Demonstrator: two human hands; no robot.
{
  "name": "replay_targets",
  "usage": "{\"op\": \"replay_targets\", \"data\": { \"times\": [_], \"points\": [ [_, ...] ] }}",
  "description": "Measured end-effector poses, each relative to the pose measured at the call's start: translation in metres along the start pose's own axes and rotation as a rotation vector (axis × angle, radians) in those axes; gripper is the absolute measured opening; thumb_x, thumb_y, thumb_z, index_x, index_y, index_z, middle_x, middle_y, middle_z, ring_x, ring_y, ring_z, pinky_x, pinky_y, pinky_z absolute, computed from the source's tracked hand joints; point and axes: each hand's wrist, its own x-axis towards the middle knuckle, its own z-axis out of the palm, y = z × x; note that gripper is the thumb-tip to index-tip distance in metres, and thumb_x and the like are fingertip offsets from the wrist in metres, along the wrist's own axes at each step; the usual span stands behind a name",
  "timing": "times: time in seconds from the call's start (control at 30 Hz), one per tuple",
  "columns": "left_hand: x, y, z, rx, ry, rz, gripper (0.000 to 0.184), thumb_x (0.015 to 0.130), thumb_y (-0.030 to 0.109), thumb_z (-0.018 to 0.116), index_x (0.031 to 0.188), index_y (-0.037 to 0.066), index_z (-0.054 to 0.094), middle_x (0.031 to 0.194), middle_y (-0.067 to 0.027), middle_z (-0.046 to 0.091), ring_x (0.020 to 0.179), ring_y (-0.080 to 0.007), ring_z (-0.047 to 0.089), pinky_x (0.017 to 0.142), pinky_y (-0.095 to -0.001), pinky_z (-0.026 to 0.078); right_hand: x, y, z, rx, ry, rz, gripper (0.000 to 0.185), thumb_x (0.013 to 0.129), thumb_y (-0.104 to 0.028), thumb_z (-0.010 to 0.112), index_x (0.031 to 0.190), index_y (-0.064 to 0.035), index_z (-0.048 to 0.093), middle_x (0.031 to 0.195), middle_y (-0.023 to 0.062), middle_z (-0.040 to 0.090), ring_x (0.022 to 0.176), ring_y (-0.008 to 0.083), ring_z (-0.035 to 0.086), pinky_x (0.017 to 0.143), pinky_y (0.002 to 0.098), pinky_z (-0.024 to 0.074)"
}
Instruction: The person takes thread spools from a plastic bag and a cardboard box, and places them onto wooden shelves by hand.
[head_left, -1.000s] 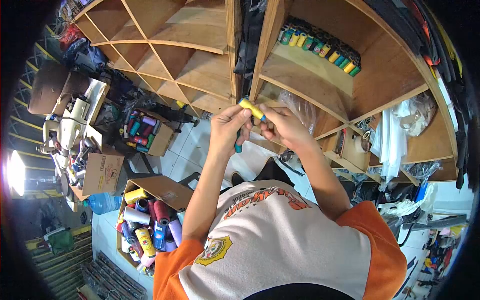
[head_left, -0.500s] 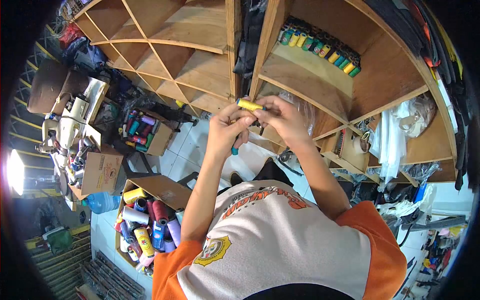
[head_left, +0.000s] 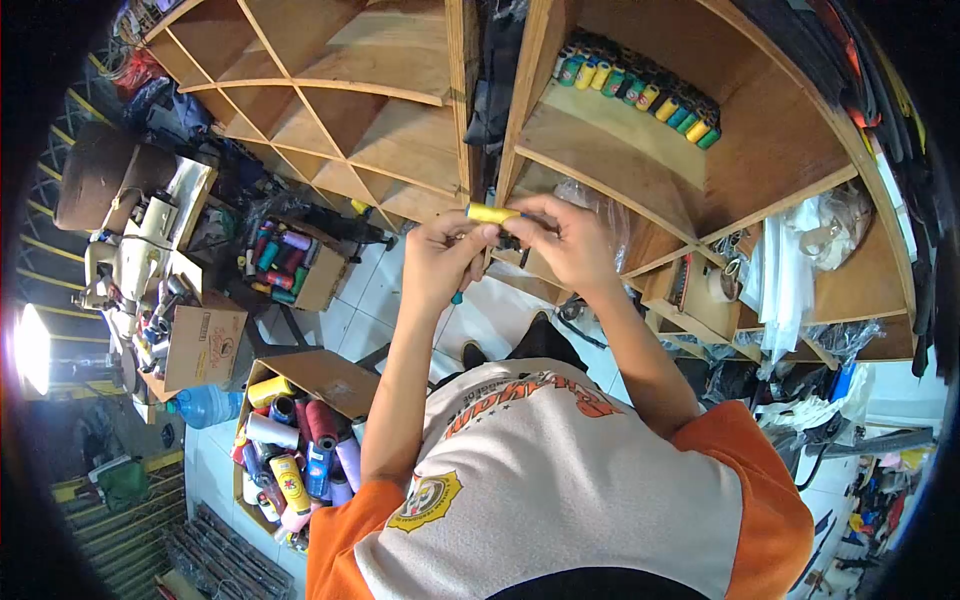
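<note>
One yellow spool (head_left: 492, 213) sits nearly level in the pinching grip of both left hand (head_left: 436, 262) and right hand (head_left: 580, 248), leaving neither free, with a teal tip (head_left: 457, 298) below the left and coloured spools (head_left: 648, 97) lining the shelf (head_left: 615, 143) beyond.

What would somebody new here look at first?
Probably the bright yellow spool in the middle, up at the fingers of the left hand and right hand. Next, maybe the row of green and yellow spools on the shelf at the upper right. The open box of colourful spools at the lower left stands out too.
</note>
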Motion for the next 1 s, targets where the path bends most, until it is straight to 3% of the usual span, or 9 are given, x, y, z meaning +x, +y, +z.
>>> {"op": "replay_targets", "data": {
  "times": [0.23,0.33,0.43,0.53,0.63,0.83,0.93,1.0],
  "points": [
    [-0.001,-0.002,-0.006,0.078,-0.099,-0.018,0.02,0.083,0.007,0.067,0.098,-0.005,0.063,0.065,-0.006,0.062,0.042,-0.0052,0.047,0.034,-0.0188,0.029,0.001,0.0,0.001,0.0,0.049,-0.04,0.025,0.082,-0.017,0.069,0.101,-0.0009,0.064,0.084,0.0064,0.067,0.068,0.0098,0.061,0.062,0.0249,0.0492],
    [-0.006,0.01,0.002,-0.135,-0.011,-0.006,0.024,0.082,0.006,0.067,0.103,-0.004,0.063,0.065,-0.006,0.061,0.043,-0.0051,0.048,0.034,-0.0185,0.029,0.003,0.001,0.002,-0.02,0.076,-0.145,0.023,0.081,-0.015,0.07,0.1,-0.0024,0.064,0.087,0.007,0.065,0.07,0.0118,0.062,0.063,0.0254,0.0492],
    [-0.008,0.016,0.006,-0.033,0.024,0.062,0.026,0.082,0.007,0.068,0.105,-0.003,0.063,0.066,-0.005,0.061,0.044,-0.0045,0.048,0.034,-0.0187,0.029,0.003,-0.005,0.0,-0.116,0.066,-0.234,0.023,0.08,-0.013,0.07,0.1,-0.0031,0.063,0.089,0.0075,0.064,0.073,0.0126,0.062,0.064,0.0258,0.0493],
    [-0.001,0.004,-0.002,0.189,-0.037,0.044,0.026,0.082,0.01,0.069,0.104,-0.002,0.064,0.068,-0.004,0.062,0.045,-0.0038,0.046,0.036,-0.0188,0.029,0.003,-0.003,-0.002,-0.13,-0.012,-0.207,0.022,0.081,-0.012,0.069,0.1,-0.0025,0.063,0.088,0.008,0.065,0.072,0.0126,0.062,0.064,0.0262,0.0489],
    [-0.004,0.0,-0.004,0.114,-0.055,0.049,0.025,0.081,0.013,0.071,0.101,-0.001,0.066,0.065,-0.0025,0.061,0.045,-0.0031,0.045,0.037,-0.0191,0.03,-0.002,-0.005,-0.005,-0.167,-0.095,-0.067,0.022,0.082,-0.015,0.067,0.1,-0.0028,0.064,0.084,0.0094,0.066,0.069,0.0133,0.062,0.062,0.0264,0.0481],
    [-0.01,-0.001,0.002,0.162,0.003,0.073,0.021,0.081,0.013,0.071,0.097,0.0,0.069,0.062,-0.0021,0.061,0.046,-0.0032,0.047,0.038,-0.0183,0.032,-0.004,-0.005,-0.003,-0.178,-0.063,-0.046,0.022,0.087,-0.022,0.064,0.093,-0.0013,0.066,0.068,0.0105,0.064,0.058,0.0163,0.059,0.057,0.028,0.0459],
    [-0.009,-0.001,0.007,0.193,0.036,0.079,0.02,0.081,0.012,0.07,0.097,0.0,0.069,0.064,-0.0032,0.063,0.046,-0.0032,0.047,0.038,-0.018,0.032,-0.005,-0.01,-0.004,-0.246,-0.096,0.167,0.034,0.092,-0.034,0.056,0.092,-0.0014,0.067,0.068,0.0066,0.063,0.059,0.0123,0.057,0.056,0.0282,0.0448],
    [-0.007,-0.006,0.007,0.176,0.023,0.087,0.019,0.081,0.011,0.07,0.097,0.0,0.069,0.064,-0.0036,0.063,0.046,-0.0031,0.048,0.037,-0.0181,0.032,-0.002,0.0,0.001,-0.228,-0.046,0.116,0.039,0.092,-0.037,0.055,0.083,-0.0001,0.066,0.061,0.0086,0.06,0.054,0.0157,0.054,0.054,0.0305,0.0433]
  ]
}}
